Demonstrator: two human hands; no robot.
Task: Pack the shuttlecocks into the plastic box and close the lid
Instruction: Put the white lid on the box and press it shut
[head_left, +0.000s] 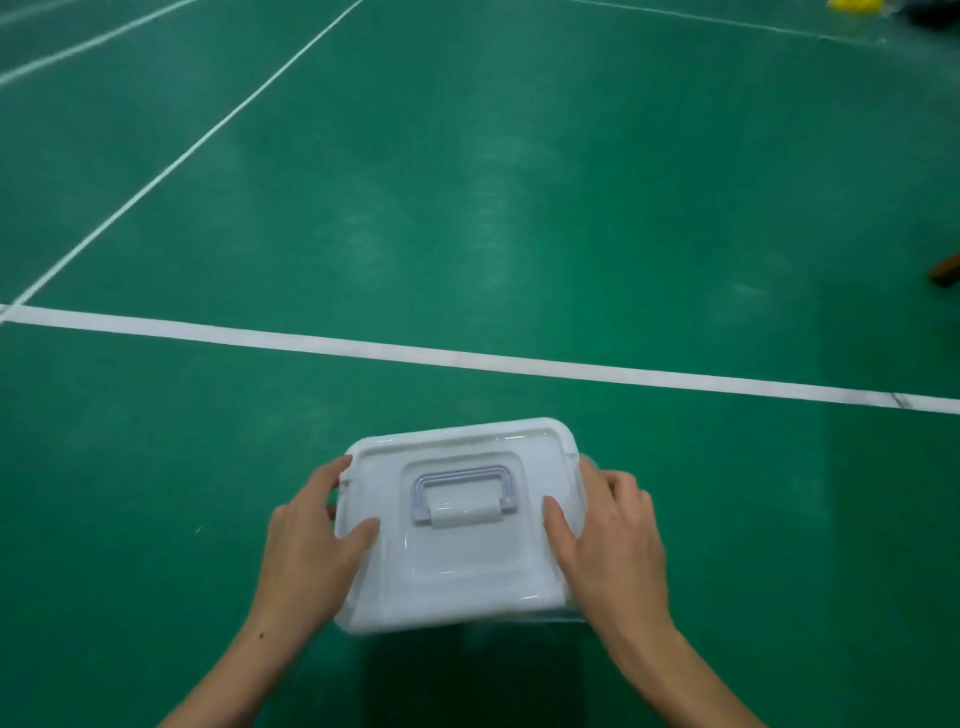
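The plastic box sits on the green court floor, near the bottom middle of the view. Its white lid lies flat on top, with a grey folding handle lying down in the lid's recess. My left hand grips the box's left side, thumb on the lid and fingers around the edge. My right hand grips the right side the same way. No shuttlecock is visible; the lid hides the inside of the box.
A white court line crosses the floor just beyond the box, and thinner lines run off to the far left. A yellow object lies at the far top right. A brown object pokes in at the right edge.
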